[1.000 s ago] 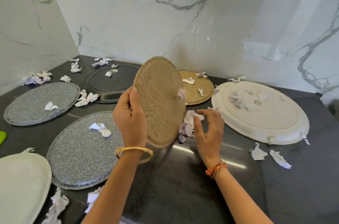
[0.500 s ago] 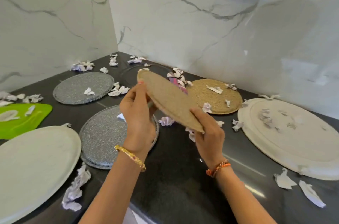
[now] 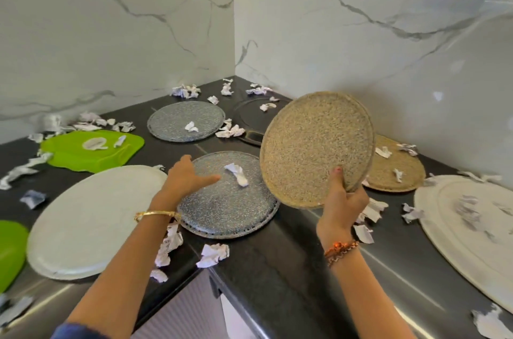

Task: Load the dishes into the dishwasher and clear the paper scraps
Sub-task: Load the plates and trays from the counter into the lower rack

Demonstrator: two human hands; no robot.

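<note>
Black counter (image 3: 277, 261) carries scattered scraps (image 3: 213, 255). Right hand (image 3: 342, 201) grips the tan plate (image 3: 316, 148) by its lower edge, tilted above the grey plate (image 3: 227, 208), hiding a black plate's rim. Left hand (image 3: 186, 176) reaches flat-fingered over that grey plate; contact unclear.

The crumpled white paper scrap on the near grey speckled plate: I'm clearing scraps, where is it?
Head view, centre: crumpled white paper scrap lies on the near grey speckled plate, just right of the left hand.

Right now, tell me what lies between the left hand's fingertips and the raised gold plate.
In the head view, a crumpled paper scrap lies on the grey speckled plate, between the left hand and the gold plate held by the right hand.
</note>
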